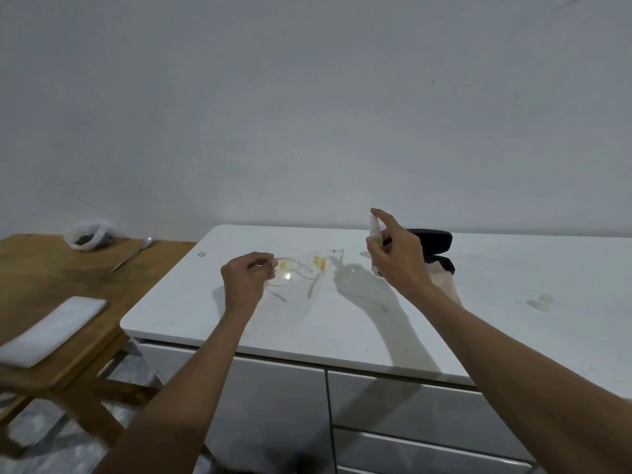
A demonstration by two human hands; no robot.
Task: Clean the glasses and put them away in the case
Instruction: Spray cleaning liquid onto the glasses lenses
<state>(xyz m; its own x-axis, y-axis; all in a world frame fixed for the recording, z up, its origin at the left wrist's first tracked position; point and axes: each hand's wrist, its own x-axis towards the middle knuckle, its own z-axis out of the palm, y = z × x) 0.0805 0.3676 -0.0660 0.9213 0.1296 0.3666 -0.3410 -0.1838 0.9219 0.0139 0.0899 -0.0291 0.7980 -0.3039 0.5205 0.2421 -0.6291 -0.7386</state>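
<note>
Left hand (pixel 247 276) pinching glasses (pixel 301 268)

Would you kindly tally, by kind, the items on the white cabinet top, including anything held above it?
Glasses: 1
Spray bottle: 1
Black case: 1
Cleaning cloth: 1
Clear cap: 1
Total: 5

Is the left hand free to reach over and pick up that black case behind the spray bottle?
Probably not yet. The left hand is pinching the glasses, and the right hand with the spray bottle sits between it and the open black case.
</note>
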